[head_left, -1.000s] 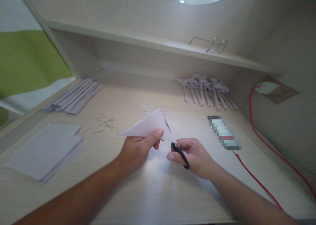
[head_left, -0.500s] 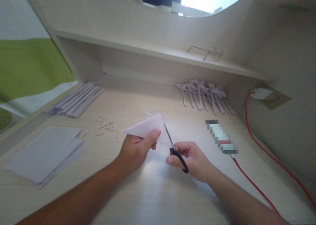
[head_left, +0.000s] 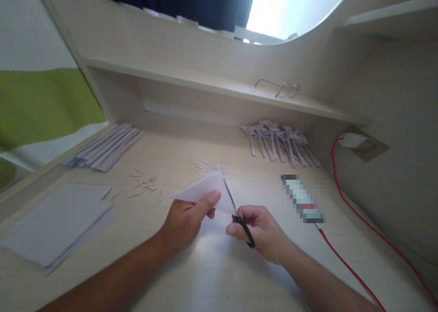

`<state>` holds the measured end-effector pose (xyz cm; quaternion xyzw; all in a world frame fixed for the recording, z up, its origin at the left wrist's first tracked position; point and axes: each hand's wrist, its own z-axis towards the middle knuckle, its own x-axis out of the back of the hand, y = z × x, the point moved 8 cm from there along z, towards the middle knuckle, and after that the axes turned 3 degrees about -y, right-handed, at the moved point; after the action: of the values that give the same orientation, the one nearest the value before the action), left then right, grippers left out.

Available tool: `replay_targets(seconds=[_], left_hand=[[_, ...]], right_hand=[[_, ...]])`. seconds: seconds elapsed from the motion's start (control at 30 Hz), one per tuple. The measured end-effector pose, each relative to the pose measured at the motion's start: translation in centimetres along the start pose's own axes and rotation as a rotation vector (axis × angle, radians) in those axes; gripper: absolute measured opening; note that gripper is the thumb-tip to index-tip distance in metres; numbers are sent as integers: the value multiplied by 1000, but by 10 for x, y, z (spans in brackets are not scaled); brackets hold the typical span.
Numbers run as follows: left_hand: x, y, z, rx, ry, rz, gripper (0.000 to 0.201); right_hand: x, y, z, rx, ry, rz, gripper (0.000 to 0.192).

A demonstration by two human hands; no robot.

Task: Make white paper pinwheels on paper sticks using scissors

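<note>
Your left hand [head_left: 186, 221] pinches a folded white paper [head_left: 205, 189] between thumb and fingers, holding it just above the middle of the counter [head_left: 212, 275]. Your right hand [head_left: 260, 230] is closed through the black handles of the scissors [head_left: 237, 215], whose blades lie along the paper's right edge, nearly shut as far as the view shows. This looks like the cutting step; the next snip would call for a steady hold on the fold and a small reopening of the blades. Paper scraps [head_left: 145, 184] lie to the left of your hands and thin slivers [head_left: 209, 167] just beyond the paper. A stack of sheets [head_left: 58, 221] sits near left, folded strips [head_left: 104, 141] far left, and a bunch of finished paper pieces [head_left: 278, 141] far right. A red cable [head_left: 345, 198] runs down the right side from a wall socket [head_left: 354, 141]. Glasses [head_left: 282, 88] rest on the shelf [head_left: 205, 81] under a bright window.
</note>
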<state>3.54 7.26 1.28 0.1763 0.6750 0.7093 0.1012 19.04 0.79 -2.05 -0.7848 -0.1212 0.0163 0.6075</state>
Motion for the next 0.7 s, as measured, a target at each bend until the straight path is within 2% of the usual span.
replay_targets(seconds=[0.37,0.7], left_hand=[[-3,-4,-1,4,-11,27,43],[-4,-2,-2,-1,-17,37,43]], right_hand=[[-2,0,1,23,-35,31,46],[-2,2,2,17,-8,35,50]])
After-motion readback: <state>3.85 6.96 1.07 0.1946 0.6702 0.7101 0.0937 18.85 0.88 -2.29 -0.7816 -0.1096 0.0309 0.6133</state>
